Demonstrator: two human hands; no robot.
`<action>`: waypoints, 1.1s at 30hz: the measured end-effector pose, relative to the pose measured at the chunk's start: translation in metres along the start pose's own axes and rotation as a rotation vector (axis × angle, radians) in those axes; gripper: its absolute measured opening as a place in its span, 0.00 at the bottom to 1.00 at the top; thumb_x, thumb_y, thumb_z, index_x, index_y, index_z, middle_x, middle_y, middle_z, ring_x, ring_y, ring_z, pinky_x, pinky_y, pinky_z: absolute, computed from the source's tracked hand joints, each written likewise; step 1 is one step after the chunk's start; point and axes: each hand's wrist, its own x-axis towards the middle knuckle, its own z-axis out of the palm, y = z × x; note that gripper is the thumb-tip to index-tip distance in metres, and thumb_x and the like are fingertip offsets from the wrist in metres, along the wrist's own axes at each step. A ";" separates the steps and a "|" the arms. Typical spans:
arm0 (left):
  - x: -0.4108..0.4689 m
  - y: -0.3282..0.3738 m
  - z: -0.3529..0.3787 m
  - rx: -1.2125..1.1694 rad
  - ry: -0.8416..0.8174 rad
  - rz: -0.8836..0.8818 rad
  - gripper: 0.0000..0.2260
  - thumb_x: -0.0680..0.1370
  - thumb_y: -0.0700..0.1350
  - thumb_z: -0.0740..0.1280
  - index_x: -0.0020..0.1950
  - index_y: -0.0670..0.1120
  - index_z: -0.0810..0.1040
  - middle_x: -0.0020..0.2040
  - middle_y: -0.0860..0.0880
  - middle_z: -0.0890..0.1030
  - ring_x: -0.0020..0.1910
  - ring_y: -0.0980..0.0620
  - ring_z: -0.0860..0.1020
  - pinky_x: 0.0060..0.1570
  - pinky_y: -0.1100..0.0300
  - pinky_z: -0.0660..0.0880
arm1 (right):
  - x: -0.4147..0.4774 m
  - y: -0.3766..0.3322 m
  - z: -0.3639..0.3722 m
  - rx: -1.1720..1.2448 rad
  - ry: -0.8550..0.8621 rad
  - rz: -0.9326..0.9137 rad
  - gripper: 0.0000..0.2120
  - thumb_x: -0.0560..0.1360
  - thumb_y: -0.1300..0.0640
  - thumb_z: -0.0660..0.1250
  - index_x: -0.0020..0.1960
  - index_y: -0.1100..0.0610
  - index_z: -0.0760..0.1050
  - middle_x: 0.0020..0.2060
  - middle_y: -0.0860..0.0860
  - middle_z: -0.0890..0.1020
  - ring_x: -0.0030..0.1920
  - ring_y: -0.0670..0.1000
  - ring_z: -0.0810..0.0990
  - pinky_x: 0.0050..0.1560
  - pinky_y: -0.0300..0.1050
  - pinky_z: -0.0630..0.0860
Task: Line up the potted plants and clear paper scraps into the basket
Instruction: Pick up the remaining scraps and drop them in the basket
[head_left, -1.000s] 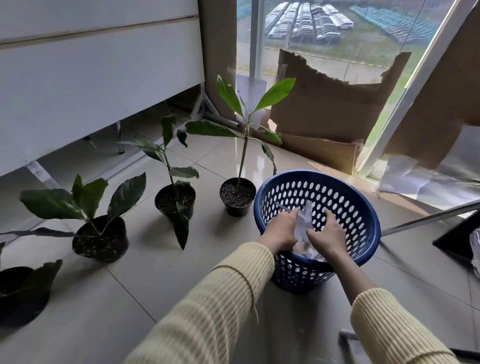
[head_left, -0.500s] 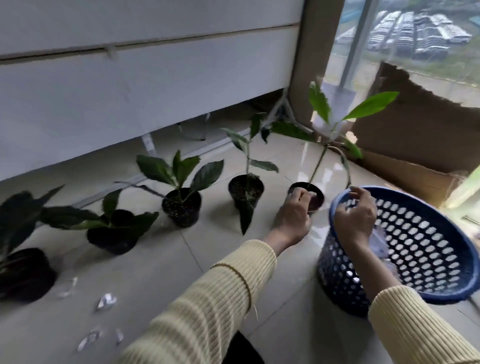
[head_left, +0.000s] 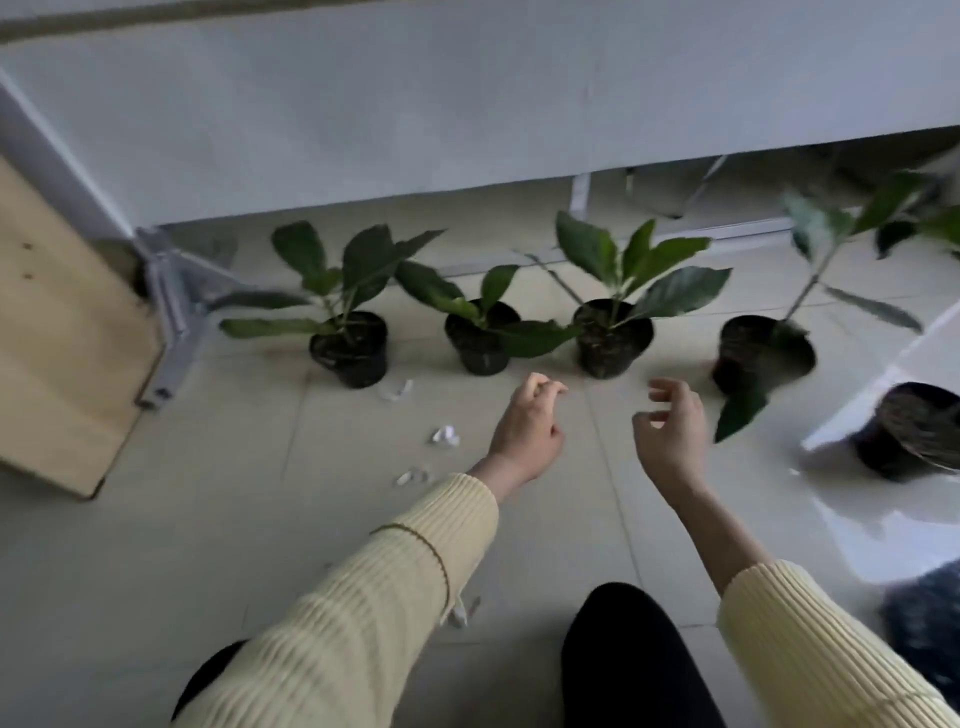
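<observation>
1. Left hand (head_left: 527, 428) hovers over the tiled floor (head_left: 197, 545), fingers loosely curled and empty. Right hand (head_left: 672, 434) hangs beside it without touching, also loosely curled and holding nothing.
2. Paper scraps (head_left: 445, 435) lie on the floor just left of the left hand. One scrap sits by the leftmost pot (head_left: 350, 351), another near the cream sleeve (head_left: 415, 571).
3. Beyond the hands, four potted plants (head_left: 613, 338) stand upright in a row below a white panel (head_left: 467, 104).
4. A fifth pot (head_left: 909, 431), blurred, sits at right, nearer the camera and out of the row.
5. A wooden board (head_left: 62, 338) leans at far left.
</observation>
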 end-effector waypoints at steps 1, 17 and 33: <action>-0.010 -0.020 -0.006 0.013 0.006 -0.050 0.21 0.71 0.34 0.64 0.64 0.42 0.71 0.62 0.44 0.68 0.60 0.46 0.71 0.59 0.60 0.67 | -0.008 -0.002 0.018 0.008 -0.065 0.007 0.18 0.72 0.66 0.64 0.61 0.57 0.71 0.54 0.53 0.73 0.41 0.47 0.74 0.43 0.42 0.70; -0.202 -0.217 -0.006 0.033 -0.057 -0.747 0.22 0.71 0.37 0.67 0.65 0.41 0.70 0.64 0.43 0.67 0.60 0.44 0.72 0.61 0.58 0.68 | -0.160 0.066 0.180 -0.346 -0.932 0.397 0.29 0.71 0.59 0.70 0.70 0.53 0.63 0.63 0.59 0.67 0.40 0.53 0.74 0.32 0.45 0.76; -0.215 -0.297 0.010 -0.006 0.192 -1.017 0.15 0.72 0.42 0.69 0.56 0.42 0.71 0.56 0.43 0.73 0.53 0.43 0.75 0.48 0.58 0.70 | -0.207 0.071 0.240 -0.517 -0.952 0.063 0.11 0.69 0.64 0.68 0.50 0.55 0.78 0.51 0.55 0.72 0.38 0.53 0.74 0.41 0.40 0.73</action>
